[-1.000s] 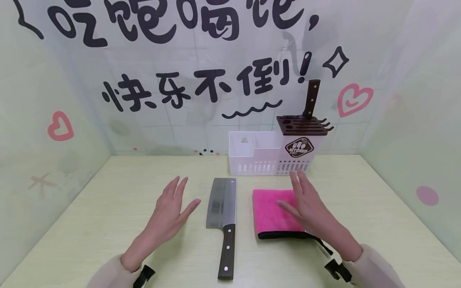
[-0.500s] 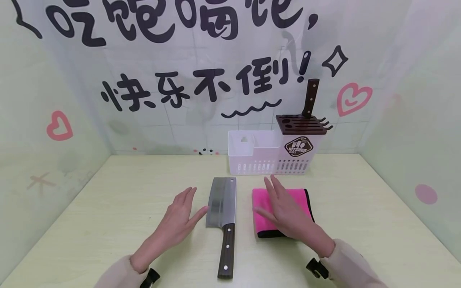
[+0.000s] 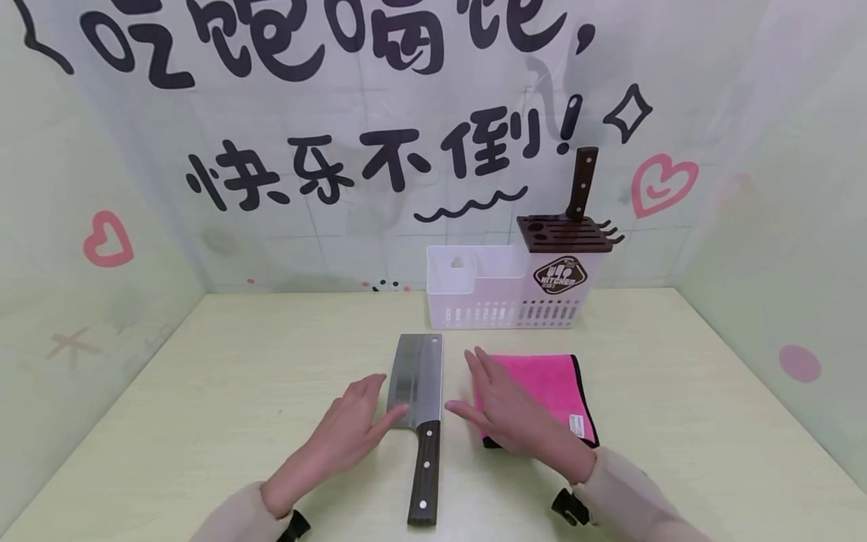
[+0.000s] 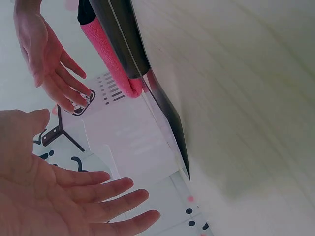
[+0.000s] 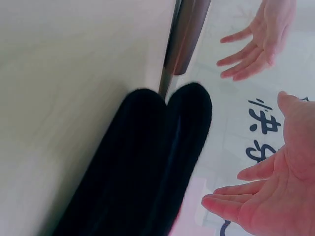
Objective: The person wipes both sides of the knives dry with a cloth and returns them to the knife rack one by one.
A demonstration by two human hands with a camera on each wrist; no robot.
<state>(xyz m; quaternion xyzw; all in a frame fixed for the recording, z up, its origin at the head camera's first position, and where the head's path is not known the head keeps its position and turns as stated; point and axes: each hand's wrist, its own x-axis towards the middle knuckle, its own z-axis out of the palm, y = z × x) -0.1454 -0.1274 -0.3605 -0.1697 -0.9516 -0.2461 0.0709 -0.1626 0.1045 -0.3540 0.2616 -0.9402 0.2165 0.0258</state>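
Observation:
A cleaver (image 3: 420, 384) with a dark riveted handle lies on the table, its blade toward the back. My left hand (image 3: 348, 429) hovers at its left, thumb and fingertips overlapping the blade's edge in the head view, holding nothing. Over the left part of a folded pink cloth (image 3: 542, 380) with black edging is my right hand (image 3: 508, 410), fingers extended and nothing in its grasp. Both wrist views show spread, fairly straight fingers: the left hand (image 4: 74, 196) is apart from the cleaver (image 4: 128, 44), and the right hand (image 5: 275, 191) is above the cloth (image 5: 133, 167).
A white plastic basket (image 3: 474, 309) stands at the back of the table, with a dark slotted knife-holder top (image 3: 565, 235) on its right part. One dark-handled knife (image 3: 582, 184) stands up out of it. Printed wall sheets (image 3: 339, 248) enclose the back and sides.
Both hands have moved inward and nearer the cleaver. The right hand has crossed leftward over the cloth, uncovering its right side. The cleaver and cloth stay in place.

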